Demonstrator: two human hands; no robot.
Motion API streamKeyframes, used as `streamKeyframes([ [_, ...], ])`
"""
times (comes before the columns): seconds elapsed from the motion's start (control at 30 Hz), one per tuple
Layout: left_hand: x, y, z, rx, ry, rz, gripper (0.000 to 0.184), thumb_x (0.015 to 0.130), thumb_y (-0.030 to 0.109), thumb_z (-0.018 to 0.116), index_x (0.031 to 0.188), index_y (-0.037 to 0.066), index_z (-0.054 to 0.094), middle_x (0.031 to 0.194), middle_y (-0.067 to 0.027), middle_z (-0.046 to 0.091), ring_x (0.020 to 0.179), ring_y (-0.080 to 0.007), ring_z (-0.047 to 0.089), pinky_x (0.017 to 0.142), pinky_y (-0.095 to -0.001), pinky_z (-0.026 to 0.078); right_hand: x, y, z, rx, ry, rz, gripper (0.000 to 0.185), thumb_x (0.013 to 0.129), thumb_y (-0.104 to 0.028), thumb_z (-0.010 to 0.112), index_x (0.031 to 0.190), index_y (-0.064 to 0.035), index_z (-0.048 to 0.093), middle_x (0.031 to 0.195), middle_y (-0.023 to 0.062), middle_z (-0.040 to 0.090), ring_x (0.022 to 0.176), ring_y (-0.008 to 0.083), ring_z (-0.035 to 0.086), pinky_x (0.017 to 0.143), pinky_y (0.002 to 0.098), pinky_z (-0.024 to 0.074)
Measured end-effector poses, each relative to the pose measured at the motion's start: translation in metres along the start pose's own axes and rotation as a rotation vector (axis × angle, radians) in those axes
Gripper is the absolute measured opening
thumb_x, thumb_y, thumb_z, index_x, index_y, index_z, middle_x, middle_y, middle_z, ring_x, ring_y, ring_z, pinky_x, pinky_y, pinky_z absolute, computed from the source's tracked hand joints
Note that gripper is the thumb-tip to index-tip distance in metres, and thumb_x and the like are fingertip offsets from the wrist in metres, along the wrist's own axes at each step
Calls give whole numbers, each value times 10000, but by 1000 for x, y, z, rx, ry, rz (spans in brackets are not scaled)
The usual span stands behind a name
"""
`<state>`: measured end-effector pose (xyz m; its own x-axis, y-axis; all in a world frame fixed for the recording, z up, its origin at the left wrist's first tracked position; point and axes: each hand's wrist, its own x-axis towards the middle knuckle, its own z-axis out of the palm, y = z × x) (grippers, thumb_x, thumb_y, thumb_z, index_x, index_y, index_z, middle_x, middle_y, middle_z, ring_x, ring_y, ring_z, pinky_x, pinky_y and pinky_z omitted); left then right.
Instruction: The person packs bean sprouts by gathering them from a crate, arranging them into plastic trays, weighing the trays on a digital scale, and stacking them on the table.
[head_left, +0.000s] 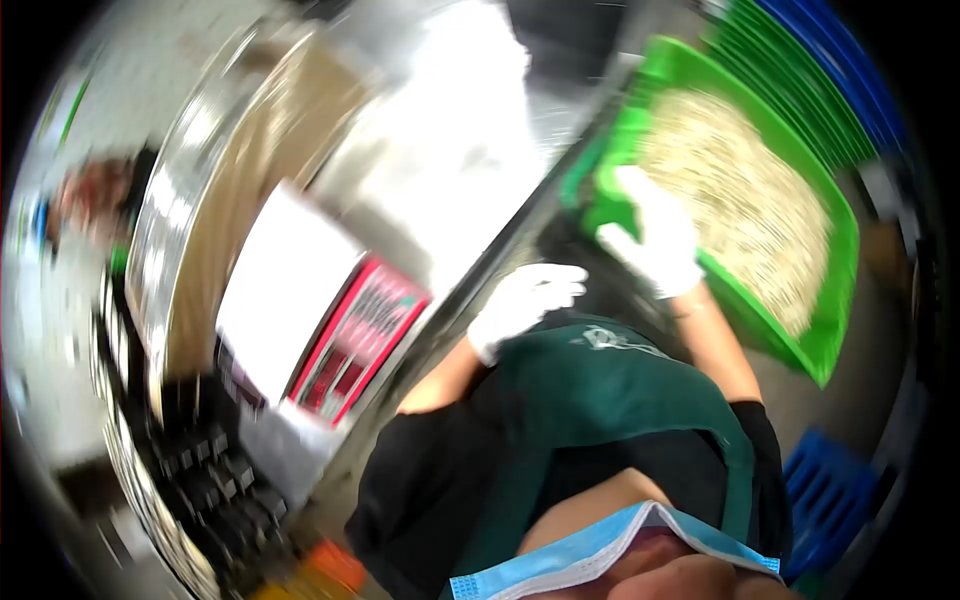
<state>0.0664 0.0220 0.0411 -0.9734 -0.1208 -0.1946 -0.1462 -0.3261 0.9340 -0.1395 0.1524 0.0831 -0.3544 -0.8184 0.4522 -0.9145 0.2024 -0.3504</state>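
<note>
My right hand (655, 235), in a white glove, is at the near left rim of a bright green tub (829, 340). Its thumb and fingers are spread, and nothing shows between them. A heap of pale, thin strands (745, 190) fills much of the tub; I cannot tell what they are. In front of the dark green apron (610, 385) is my left hand (525, 308), also gloved in white. Its fingers stretch to the right and I see nothing in them. A box-like thing with a white top (285, 290) and a red-and-pink front (360, 340) lies to its left.
A shiny metal table (430, 150) runs along the left, with a cardboard-brown, plastic-wrapped container (240, 180) on it. Green crates (790, 80) and a blue crate (850, 50) are stacked at upper right. Another blue basket (830, 490) is lower right. A blurred person (100, 195) is far left.
</note>
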Motion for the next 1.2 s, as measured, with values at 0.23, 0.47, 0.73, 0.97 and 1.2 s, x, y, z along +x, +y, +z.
streamKeyframes([
  [0.23,122,44,111,102,391,204,316,939,163,547,1144,-74,592,992,-132,679,794,-146,621,736,-254,491,-107,128,-147,144,-14,207,543,792,-212,678,1287,-51,525,1269,158,566,1171,316,536,999,387,421],
  [0.47,215,27,147,947,565,266,204,869,71,618,1046,-21,661,994,-138,689,890,-197,666,833,-275,507,-132,316,-239,-178,-75,781,660,822,-447,655,1359,-111,468,1348,145,514,1224,303,505,1037,347,388],
  [0.73,218,22,137,780,496,306,133,853,51,621,948,-32,661,1014,-166,689,924,-229,671,818,-296,510,-33,329,-134,-241,-454,707,718,827,-515,600,1411,-149,398,1409,115,457,1309,299,416,1093,373,324],
  [0.97,213,29,141,776,442,269,102,860,24,612,930,-35,656,1058,-172,679,987,-228,650,884,-308,481,9,252,-56,-56,-533,750,993,785,-514,647,1468,-21,121,1526,231,147,1346,383,305,1076,468,335],
  [1.2,210,31,139,916,421,334,81,840,6,620,905,-25,656,1011,-171,692,934,-236,673,838,-306,508,-1,226,-46,41,-496,370,784,865,-420,553,1460,-36,217,1498,229,244,1347,368,317,1119,401,288],
])
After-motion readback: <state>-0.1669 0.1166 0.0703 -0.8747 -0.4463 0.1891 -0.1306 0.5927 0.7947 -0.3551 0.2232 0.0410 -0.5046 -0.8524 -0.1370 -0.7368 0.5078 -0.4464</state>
